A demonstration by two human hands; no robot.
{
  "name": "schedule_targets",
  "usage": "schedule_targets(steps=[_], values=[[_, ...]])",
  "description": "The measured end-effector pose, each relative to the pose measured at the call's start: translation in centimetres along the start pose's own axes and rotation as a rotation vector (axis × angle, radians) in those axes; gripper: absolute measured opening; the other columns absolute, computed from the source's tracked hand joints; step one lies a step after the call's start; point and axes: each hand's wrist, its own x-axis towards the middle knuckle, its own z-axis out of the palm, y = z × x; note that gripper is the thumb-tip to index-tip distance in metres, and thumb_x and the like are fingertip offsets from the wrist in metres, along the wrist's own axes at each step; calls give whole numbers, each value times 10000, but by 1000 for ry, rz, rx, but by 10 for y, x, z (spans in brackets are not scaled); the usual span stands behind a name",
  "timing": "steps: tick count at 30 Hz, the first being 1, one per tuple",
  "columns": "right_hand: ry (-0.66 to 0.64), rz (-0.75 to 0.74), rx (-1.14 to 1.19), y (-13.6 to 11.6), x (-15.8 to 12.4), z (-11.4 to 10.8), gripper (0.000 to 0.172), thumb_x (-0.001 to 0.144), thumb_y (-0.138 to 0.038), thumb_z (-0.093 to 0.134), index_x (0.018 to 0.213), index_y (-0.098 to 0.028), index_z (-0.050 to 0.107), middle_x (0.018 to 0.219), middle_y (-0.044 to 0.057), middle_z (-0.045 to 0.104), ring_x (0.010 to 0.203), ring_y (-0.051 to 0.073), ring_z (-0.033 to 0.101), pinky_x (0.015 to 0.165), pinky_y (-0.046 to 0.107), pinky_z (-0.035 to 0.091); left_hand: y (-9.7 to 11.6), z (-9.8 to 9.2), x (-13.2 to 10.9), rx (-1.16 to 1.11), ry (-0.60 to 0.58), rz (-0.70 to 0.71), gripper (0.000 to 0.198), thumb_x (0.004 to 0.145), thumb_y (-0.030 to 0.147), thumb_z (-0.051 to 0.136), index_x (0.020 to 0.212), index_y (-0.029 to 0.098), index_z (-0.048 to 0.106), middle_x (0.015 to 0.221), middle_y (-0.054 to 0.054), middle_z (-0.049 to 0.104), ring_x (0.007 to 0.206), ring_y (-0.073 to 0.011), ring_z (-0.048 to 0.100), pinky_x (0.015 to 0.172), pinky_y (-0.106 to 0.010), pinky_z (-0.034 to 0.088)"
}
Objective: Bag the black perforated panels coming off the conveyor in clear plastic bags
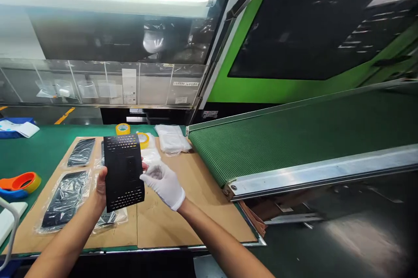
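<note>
Above the cardboard-covered table I hold up a black plastic panel (122,169), with rows of small slots across its top and bottom. My bare left hand (102,182) grips it, thumb on the left edge and fingertips showing past the right edge. At that right edge is my right hand (163,184) in a white glove, fingers curled and thumb against the panel's side. Clear bags with similar black panels lie to the left, among them one bagged panel (67,199) in front and another bagged panel (81,152) behind. More bagged pieces are partly hidden under the held panel.
Yellow tape rolls (123,129) and a stack of clear plastic bags (172,139) sit at the back. An orange-and-blue tape dispenser (22,183) is at left. A green conveyor belt (261,143) slopes down onto the table's right side. Clear bins (153,84) hang behind.
</note>
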Motion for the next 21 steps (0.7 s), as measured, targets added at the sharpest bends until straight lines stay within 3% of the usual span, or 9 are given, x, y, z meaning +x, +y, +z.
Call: schedule_targets(steps=[4, 8, 13, 21], values=[[162, -336, 38, -26, 21, 16, 298, 753, -201, 831, 807, -245, 541, 1031, 24, 726, 976, 200, 707, 911, 390, 554, 4, 2, -15, -333, -200, -70, 1160, 582, 943, 667, 1466, 201, 550, 1353, -181, 687, 1332, -496, 555, 1135, -703, 381], [216, -504, 103, -39, 31, 45, 324, 791, -118, 786, 814, -242, 488, 1186, 32, 705, 1143, 211, 688, 1007, 427, 532, 0, 2, -23, -563, -421, -37, 1094, 657, 805, 760, 1535, 224, 461, 1403, -165, 668, 1391, -494, 504, 1213, -713, 248], [297, -542, 173, -42, 27, 65, 301, 829, -79, 748, 806, -253, 503, 1141, 8, 725, 1092, 201, 709, 974, 410, 567, -19, -17, -26, -618, -370, 86, 1021, 719, 774, 738, 1554, 268, 440, 1429, -116, 662, 1408, -463, 500, 1242, -662, 250], [369, -549, 9, -49, 22, 63, 303, 866, -151, 721, 743, -243, 460, 951, -14, 705, 904, 149, 704, 832, 304, 567, -31, -32, -24, -600, -287, 106, 898, 727, 765, 739, 1467, 286, 574, 1266, -81, 759, 1274, -430, 635, 1211, -639, 347]])
